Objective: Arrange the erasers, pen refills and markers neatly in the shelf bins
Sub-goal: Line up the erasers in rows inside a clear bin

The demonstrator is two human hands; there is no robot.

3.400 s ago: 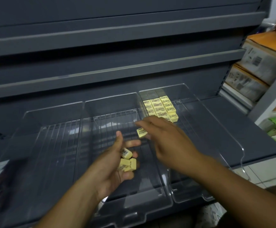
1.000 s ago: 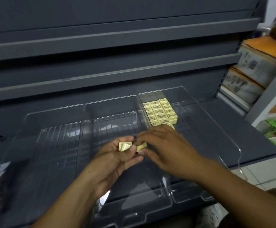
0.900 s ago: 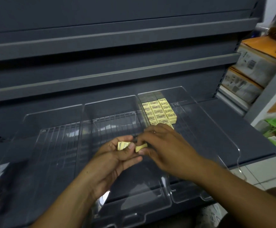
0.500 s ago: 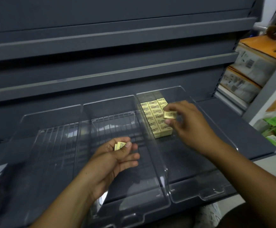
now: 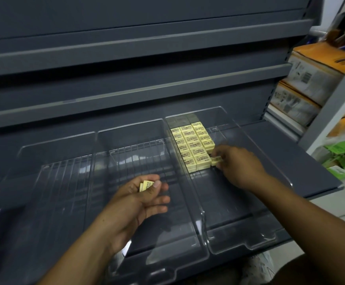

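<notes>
Right hand: the right hand (image 5: 239,167) is reached into the right bin (image 5: 239,239), and a single eraser (image 5: 216,159) is pinched between its thumb and fingertips.
Single eraser: it is held low at the front right corner of the eraser block (image 5: 192,145); whether it is touching or just beside the block cannot be told.
Eraser block: yellow printed erasers are packed in three neat rows along the right bin's left wall, toward the back.
Left hand: the left hand (image 5: 134,204) is held palm up over the middle bin (image 5: 138,157); a few loose erasers (image 5: 146,185) are gripped between its thumb and curled fingers.
Left bin: the left bin (image 5: 64,182) is set just beside the middle one; both are made of clear plastic with ribbed floors.
Shelf: the three bins are carried side by side on a dark grey shelf (image 5: 301,161).
Cartons: orange-topped cartons (image 5: 311,75) are stacked on the neighbouring rack at the right edge.
</notes>
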